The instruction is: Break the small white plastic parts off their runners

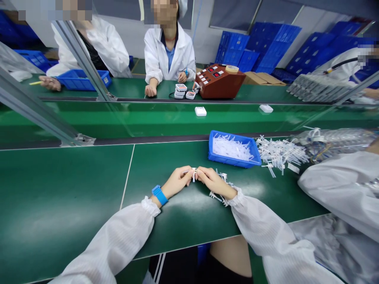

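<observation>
Over the green table my left hand (179,180) and my right hand (211,179) meet, fingertips pinched on one small white plastic piece (194,174). Its narrow stem points down between them; the fingers cover the rest. A blue band (160,195) circles my left wrist. Several similar white plastic pieces (218,197) lie on the table under and beside my right wrist. Just beyond my right hand stands a blue tray (233,161) with many thin white strips in it. To its right is a loose heap of white pieces (281,152).
A green conveyor belt (142,120) runs behind the table, carrying white boxes (200,111). Metal posts (85,59) rise at the left. Co-workers sit across, near a red-brown machine (219,85). A neighbour's white sleeve (334,189) reaches in at the right, beside clear bags (340,140).
</observation>
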Available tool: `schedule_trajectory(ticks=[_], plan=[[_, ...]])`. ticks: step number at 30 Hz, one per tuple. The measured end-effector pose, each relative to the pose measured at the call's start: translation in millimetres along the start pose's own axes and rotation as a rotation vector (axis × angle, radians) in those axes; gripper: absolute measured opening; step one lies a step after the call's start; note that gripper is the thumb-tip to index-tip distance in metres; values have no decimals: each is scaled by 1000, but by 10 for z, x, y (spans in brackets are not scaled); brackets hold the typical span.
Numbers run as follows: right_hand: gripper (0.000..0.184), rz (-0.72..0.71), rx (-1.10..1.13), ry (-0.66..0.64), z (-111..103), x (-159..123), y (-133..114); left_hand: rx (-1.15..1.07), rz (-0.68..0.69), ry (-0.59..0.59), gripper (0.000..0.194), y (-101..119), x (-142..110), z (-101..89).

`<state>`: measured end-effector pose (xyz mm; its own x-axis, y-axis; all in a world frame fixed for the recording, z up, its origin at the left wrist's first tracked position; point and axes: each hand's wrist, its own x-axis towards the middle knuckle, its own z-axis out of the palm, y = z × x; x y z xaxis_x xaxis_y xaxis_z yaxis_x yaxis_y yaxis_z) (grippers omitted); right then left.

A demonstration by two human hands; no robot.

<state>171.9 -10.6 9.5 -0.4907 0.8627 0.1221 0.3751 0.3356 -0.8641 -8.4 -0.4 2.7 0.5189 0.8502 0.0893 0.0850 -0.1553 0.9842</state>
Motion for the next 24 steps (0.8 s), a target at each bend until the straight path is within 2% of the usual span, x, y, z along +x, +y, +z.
schedule_trajectory(ticks=[5,24], plan=[[41,22,54,-3,-23,-16,30,-9,-1,-24,38,12,-8,-30],[37,-34,-25,-19,-2,6,8,-22,-7,-3,36,-33,8,-12]])
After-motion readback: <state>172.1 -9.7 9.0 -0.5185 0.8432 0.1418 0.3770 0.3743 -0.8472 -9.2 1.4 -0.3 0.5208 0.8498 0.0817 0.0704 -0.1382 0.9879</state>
